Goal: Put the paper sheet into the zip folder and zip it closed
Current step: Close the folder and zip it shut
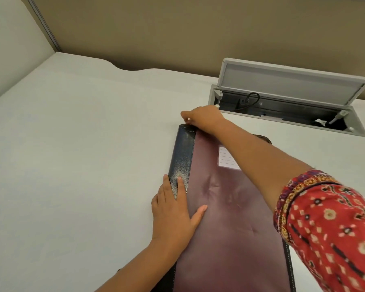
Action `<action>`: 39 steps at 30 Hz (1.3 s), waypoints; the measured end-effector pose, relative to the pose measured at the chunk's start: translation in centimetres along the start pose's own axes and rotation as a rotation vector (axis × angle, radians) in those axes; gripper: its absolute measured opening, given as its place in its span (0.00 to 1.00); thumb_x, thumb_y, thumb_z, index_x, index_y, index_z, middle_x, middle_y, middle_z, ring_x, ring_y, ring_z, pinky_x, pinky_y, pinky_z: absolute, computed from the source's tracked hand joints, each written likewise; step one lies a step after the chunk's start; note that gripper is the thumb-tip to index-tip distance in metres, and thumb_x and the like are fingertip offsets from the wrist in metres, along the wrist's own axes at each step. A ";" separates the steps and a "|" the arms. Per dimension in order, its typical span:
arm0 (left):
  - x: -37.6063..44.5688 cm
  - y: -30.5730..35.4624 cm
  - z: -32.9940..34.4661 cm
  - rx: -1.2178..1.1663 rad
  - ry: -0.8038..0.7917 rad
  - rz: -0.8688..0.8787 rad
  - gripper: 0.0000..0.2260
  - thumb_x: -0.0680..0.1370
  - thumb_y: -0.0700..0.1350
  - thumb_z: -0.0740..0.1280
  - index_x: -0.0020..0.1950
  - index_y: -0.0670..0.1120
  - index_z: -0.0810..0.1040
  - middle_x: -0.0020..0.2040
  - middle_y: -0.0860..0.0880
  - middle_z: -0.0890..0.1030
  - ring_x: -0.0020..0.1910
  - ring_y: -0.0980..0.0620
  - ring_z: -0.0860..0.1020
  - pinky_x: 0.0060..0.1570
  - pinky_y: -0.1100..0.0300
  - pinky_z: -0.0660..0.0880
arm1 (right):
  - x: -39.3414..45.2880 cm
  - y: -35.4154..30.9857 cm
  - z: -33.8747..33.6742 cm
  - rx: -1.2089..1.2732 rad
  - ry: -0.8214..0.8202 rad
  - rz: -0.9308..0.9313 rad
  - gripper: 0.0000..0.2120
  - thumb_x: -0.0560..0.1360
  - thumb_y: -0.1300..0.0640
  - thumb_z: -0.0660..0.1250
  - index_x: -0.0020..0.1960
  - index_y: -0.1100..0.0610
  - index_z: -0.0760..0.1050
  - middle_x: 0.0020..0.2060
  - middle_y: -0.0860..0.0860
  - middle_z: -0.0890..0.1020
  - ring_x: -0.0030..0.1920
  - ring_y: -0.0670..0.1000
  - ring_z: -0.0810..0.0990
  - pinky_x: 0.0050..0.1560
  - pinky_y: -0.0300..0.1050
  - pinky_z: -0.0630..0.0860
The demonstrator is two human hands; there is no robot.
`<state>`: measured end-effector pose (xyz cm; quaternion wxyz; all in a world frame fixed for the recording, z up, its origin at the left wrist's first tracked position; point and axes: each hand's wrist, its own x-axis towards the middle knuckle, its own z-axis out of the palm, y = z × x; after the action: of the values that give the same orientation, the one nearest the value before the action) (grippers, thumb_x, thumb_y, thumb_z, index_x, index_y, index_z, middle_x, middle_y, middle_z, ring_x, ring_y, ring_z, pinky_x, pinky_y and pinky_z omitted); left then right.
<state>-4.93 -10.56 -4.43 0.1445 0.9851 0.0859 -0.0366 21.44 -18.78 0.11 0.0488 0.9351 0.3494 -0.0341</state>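
Zip folder (226, 207) lies flat on the white matte surface (72, 144): smooth maroon panel, grainy black leather-look strip along its left edge. Left hand (175, 211) spread, pressing that strip. Right hand (202, 119) pinches at the far corner; fingertips hidden. Open grey cable hatch (287, 95) behind, tan wall.

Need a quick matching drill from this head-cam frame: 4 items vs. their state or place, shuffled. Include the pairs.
Items
1. left hand
2. right hand
3. cable box lid
4. white label

States/places
A. propped open at the back of the desk
B. pinching at the folder's far corner
C. flat on the folder's near black edge strip
D. on the maroon face of the zip folder, partly under the forearm

Pairs: 1-C, 2-B, 3-A, 4-D
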 end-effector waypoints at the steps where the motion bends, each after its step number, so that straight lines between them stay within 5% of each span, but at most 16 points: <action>1: 0.0 0.0 0.0 0.008 0.001 -0.002 0.35 0.72 0.68 0.51 0.68 0.44 0.67 0.67 0.35 0.70 0.60 0.39 0.75 0.54 0.46 0.75 | -0.3 -0.1 -0.1 0.024 0.002 0.015 0.05 0.77 0.55 0.57 0.51 0.54 0.69 0.41 0.56 0.78 0.39 0.56 0.73 0.36 0.44 0.63; 5: 0.1 0.2 0.1 0.040 0.018 0.004 0.34 0.72 0.67 0.52 0.67 0.44 0.69 0.66 0.35 0.72 0.59 0.39 0.77 0.52 0.46 0.76 | -1.6 -0.1 -0.6 0.090 0.023 0.101 0.08 0.78 0.53 0.56 0.53 0.55 0.70 0.45 0.57 0.80 0.39 0.56 0.72 0.46 0.51 0.71; 13: 0.1 0.3 0.3 0.069 0.034 0.004 0.32 0.71 0.66 0.53 0.64 0.44 0.73 0.64 0.36 0.73 0.57 0.40 0.78 0.55 0.41 0.74 | -8.5 1.3 -0.6 0.371 0.166 0.386 0.16 0.77 0.50 0.59 0.62 0.54 0.63 0.40 0.54 0.78 0.41 0.57 0.78 0.40 0.48 0.72; 17: 0.0 0.2 0.4 0.067 0.065 0.004 0.33 0.71 0.67 0.53 0.65 0.45 0.72 0.65 0.37 0.73 0.59 0.40 0.77 0.57 0.40 0.71 | -14.6 1.2 0.8 0.587 0.125 0.510 0.14 0.76 0.52 0.61 0.60 0.54 0.67 0.41 0.51 0.78 0.43 0.53 0.77 0.45 0.48 0.73; 21: 0.0 0.2 0.4 0.012 0.094 0.004 0.35 0.71 0.68 0.50 0.68 0.45 0.68 0.69 0.36 0.69 0.63 0.40 0.73 0.62 0.41 0.68 | -20.9 -1.7 3.3 0.647 0.284 0.473 0.08 0.73 0.58 0.65 0.52 0.56 0.76 0.46 0.52 0.80 0.49 0.52 0.78 0.53 0.48 0.74; 26: -0.3 0.1 0.2 -0.044 0.089 0.038 0.41 0.69 0.70 0.42 0.74 0.46 0.55 0.75 0.37 0.56 0.71 0.40 0.61 0.68 0.45 0.59 | -27.1 -6.7 5.9 0.541 0.252 0.451 0.21 0.74 0.44 0.55 0.62 0.51 0.73 0.67 0.49 0.72 0.69 0.50 0.67 0.69 0.43 0.58; 31: -0.6 0.2 -0.3 -0.070 0.056 0.045 0.44 0.67 0.71 0.38 0.75 0.46 0.50 0.76 0.37 0.50 0.73 0.41 0.56 0.70 0.47 0.57 | -30.8 -10.2 6.7 0.459 0.258 0.532 0.28 0.73 0.41 0.44 0.67 0.47 0.67 0.71 0.45 0.66 0.73 0.48 0.59 0.72 0.41 0.47; 34: -1.1 0.5 -0.6 -0.014 0.024 0.069 0.37 0.74 0.67 0.46 0.76 0.44 0.48 0.76 0.38 0.47 0.75 0.42 0.51 0.72 0.45 0.53 | -32.5 -12.3 7.2 0.408 0.261 0.555 0.29 0.74 0.39 0.42 0.69 0.48 0.66 0.71 0.46 0.66 0.73 0.49 0.59 0.73 0.43 0.47; 36: -2.4 0.5 -0.5 0.018 0.042 0.134 0.33 0.77 0.62 0.52 0.75 0.43 0.51 0.76 0.39 0.51 0.75 0.42 0.52 0.71 0.43 0.54 | -33.4 -13.2 7.6 0.386 0.251 0.585 0.32 0.75 0.35 0.38 0.69 0.47 0.65 0.71 0.45 0.66 0.73 0.49 0.60 0.73 0.44 0.47; 39: -6.1 -0.3 0.6 0.070 0.025 0.223 0.31 0.76 0.63 0.48 0.70 0.43 0.65 0.69 0.41 0.70 0.69 0.42 0.66 0.67 0.44 0.62 | -34.3 -14.3 7.8 0.346 0.186 0.645 0.30 0.77 0.36 0.38 0.68 0.47 0.66 0.68 0.46 0.70 0.70 0.51 0.66 0.69 0.44 0.50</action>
<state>-11.03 -11.43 -4.45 0.1121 0.9933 -0.0239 -0.0111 -14.00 -31.20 -5.23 -0.1335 0.9906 0.0289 0.0097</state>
